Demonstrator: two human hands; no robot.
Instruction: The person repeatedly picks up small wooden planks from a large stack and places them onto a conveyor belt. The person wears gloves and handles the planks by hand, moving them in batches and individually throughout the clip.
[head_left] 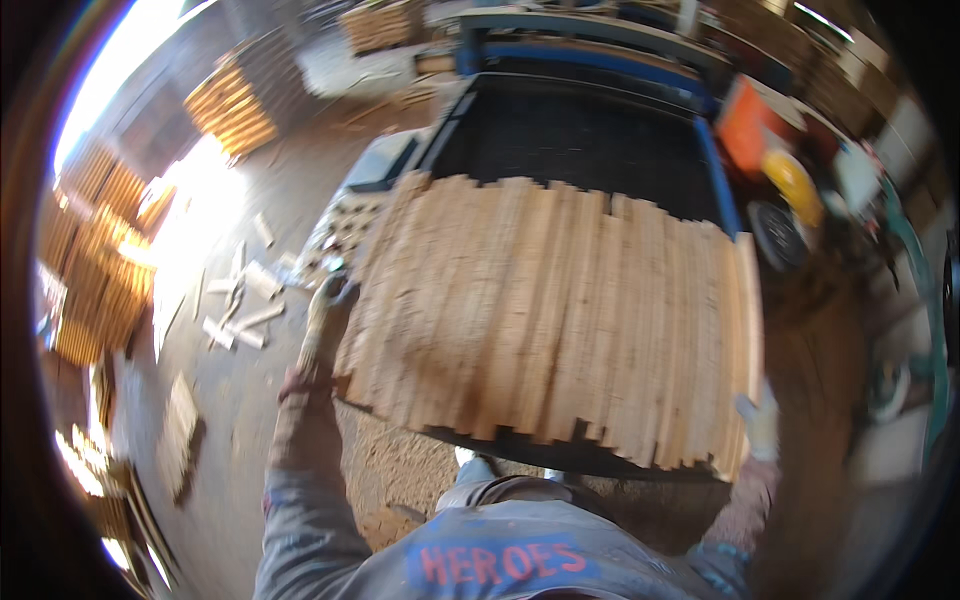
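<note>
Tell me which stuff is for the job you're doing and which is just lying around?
Seems part of the job:
- slats, side by side
- left hand, at their left edge
- right hand, at their right edge
- black bed, just beyond them

Seems just lying about:
- scraps on the floor
- wheel, on the right

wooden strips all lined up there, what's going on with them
A person has a hand at each side of a wide layer of wooden strips: the left hand at its left edge, the right hand near its lower right corner. The strips lie side by side with uneven ends, on a black surface that stretches on beyond them. Blur hides how firmly either hand grips. Loose wood pieces lie on the floor to the left.
</note>
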